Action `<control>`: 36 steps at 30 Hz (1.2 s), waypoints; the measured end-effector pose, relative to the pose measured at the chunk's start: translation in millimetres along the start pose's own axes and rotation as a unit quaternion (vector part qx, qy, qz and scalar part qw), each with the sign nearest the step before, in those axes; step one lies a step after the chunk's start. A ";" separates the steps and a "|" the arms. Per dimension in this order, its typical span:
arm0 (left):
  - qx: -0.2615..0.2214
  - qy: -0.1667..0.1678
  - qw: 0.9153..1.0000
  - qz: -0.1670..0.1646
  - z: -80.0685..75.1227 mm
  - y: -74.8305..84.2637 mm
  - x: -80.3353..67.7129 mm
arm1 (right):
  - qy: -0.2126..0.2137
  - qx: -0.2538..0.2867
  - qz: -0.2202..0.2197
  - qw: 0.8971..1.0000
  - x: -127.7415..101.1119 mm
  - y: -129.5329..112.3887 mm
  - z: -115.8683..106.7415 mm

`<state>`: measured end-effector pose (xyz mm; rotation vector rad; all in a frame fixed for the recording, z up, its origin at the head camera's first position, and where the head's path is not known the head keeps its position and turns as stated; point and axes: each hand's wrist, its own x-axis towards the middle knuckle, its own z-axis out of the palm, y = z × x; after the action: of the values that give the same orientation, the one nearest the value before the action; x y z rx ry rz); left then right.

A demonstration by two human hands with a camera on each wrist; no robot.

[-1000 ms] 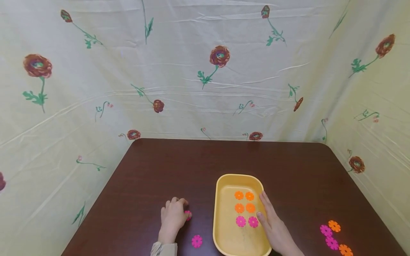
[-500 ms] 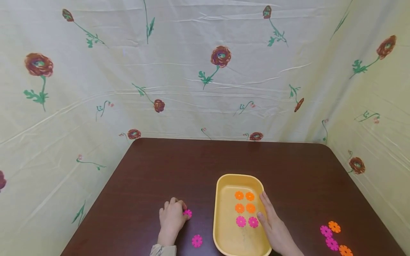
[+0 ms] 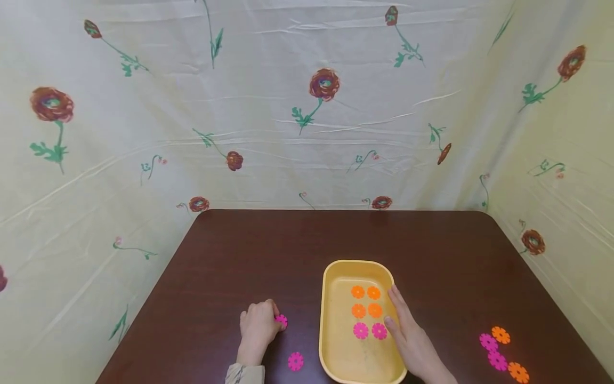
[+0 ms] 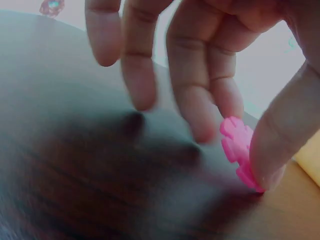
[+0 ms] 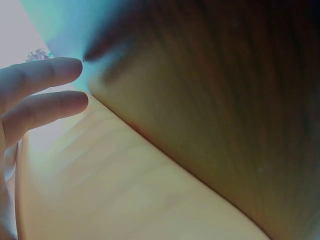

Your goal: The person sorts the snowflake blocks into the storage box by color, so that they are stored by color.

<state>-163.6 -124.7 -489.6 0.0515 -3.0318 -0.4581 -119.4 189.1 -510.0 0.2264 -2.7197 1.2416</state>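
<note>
your left hand (image 3: 258, 326) pinches a pink flower piece (image 3: 281, 320) between thumb and fingertip, tilted up on its edge on the bench (image 3: 268, 250). the yellow tray (image 3: 331, 277) lies just to the right of that grip, its long side running away from you. your right hand (image 3: 408, 333) rests flat with straight fingers along the tray's right rim, grasping nothing. a second pink piece (image 3: 295, 361) lies near your left wrist.
</note>
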 end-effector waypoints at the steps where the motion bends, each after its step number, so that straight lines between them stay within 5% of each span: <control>1: -0.005 -0.002 1.000 0.001 0.1 -0.5 0.0 | -0.002 0.001 0.001 1.000 0.0 -0.2 -0.2; 16: -0.059 -0.005 0.998 0.028 -18.6 3.5 7.6 | -0.004 -0.014 0.008 1.000 -0.9 -1.2 -0.3; 27: -0.074 0.017 0.996 0.054 -51.4 33.6 12.0 | -0.017 -0.009 0.022 1.000 -2.3 -3.4 -0.9; 36: -0.084 0.009 0.992 0.093 -55.7 68.6 19.0 | -0.021 -0.010 0.030 0.999 -1.6 -3.8 -1.3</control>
<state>-179.6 -76.4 -415.0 -0.2313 -2.9298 -0.6876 -117.0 187.8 -506.7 0.1720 -2.7913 1.2389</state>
